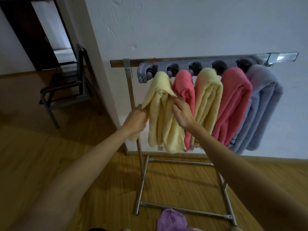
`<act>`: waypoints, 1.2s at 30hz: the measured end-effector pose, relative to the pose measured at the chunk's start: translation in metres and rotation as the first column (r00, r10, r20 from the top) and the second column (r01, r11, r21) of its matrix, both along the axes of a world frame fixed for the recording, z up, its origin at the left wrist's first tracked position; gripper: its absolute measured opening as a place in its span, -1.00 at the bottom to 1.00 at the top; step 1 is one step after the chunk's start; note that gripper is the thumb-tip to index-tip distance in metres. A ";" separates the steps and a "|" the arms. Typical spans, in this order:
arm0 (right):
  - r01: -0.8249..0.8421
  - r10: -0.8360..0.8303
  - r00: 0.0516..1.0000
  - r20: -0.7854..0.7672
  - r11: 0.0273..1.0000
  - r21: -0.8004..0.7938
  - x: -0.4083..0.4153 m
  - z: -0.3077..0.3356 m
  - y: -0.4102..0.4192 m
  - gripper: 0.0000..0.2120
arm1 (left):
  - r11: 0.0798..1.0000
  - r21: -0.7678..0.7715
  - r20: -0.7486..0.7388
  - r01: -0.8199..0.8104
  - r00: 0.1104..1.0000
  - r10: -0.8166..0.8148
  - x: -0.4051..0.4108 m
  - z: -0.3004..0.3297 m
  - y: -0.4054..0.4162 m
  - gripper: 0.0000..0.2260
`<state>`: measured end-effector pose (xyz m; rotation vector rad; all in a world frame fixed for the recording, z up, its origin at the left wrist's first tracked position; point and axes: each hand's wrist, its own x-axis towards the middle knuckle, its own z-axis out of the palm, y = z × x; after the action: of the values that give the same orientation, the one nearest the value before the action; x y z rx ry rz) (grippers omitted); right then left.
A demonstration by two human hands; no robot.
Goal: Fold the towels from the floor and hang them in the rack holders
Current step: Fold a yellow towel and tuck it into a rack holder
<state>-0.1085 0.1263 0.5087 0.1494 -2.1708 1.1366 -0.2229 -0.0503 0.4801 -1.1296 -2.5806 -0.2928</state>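
Observation:
A grey holder strip (206, 64) sits on a metal rack (133, 97). Several folded towels hang from it: a pale yellow towel (160, 124) at the far left, then a pink towel (185, 87), a second yellow towel (208, 97), a larger pink towel (233, 104) and a lavender-blue towel (261, 110). My left hand (135, 120) grips the left edge of the far-left yellow towel. My right hand (182, 112) pinches a fold of the same towel near its upper right. A purple towel (171, 220) lies on the floor at the rack's foot.
The rack's base bars (181, 209) spread over the wooden floor in front of me. A dark folding chair (66, 85) stands to the left by the wall corner. A dark doorway (41, 30) opens at the far left. The white wall is right behind the rack.

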 end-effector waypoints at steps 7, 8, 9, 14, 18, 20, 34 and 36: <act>0.126 -0.111 0.990 -0.086 0.973 0.194 -0.005 -0.005 0.014 -0.94 | 0.786 0.575 0.644 -0.228 0.719 -0.262 0.020 -0.013 0.014 -0.90; 0.161 -0.138 0.983 -0.118 0.963 0.216 -0.004 -0.006 0.015 -0.92 | 0.692 0.652 0.666 -0.310 0.670 -0.327 0.022 -0.012 0.015 -0.94; 0.190 -0.162 0.977 -0.137 0.954 0.232 -0.004 -0.006 0.016 -0.84 | 0.597 0.707 0.671 -0.379 0.626 -0.397 0.024 -0.010 0.017 -0.97; 0.203 -0.185 0.979 -0.084 0.915 0.348 0.005 -0.008 0.021 -0.70 | 0.629 0.685 0.659 -0.368 0.682 -0.318 0.030 -0.005 0.034 -0.51; 0.239 -0.231 0.970 -0.083 0.814 0.529 0.017 -0.011 0.026 -0.70 | 0.815 0.542 0.491 -0.204 0.864 -0.110 0.031 -0.006 0.048 -0.39; 0.246 -0.251 0.966 -0.067 0.803 0.543 0.018 -0.011 0.027 -0.74 | 0.837 0.501 0.424 -0.221 0.905 -0.015 0.034 -0.005 0.055 -0.36; 0.320 -0.320 0.946 -0.052 0.947 -0.008 0.013 -0.045 -0.013 -0.52 | 0.797 0.514 0.338 -0.316 0.929 0.150 0.019 -0.021 0.045 -0.77; 0.295 -0.311 0.950 -0.039 0.929 -0.225 0.014 -0.051 -0.030 -0.52 | 0.808 0.500 0.298 -0.311 0.938 0.177 0.015 -0.017 0.038 -0.79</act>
<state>-0.0942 0.0966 0.4581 -0.2309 -1.9079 1.1564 -0.2078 -0.0119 0.4627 -0.5698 -2.5396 -1.0744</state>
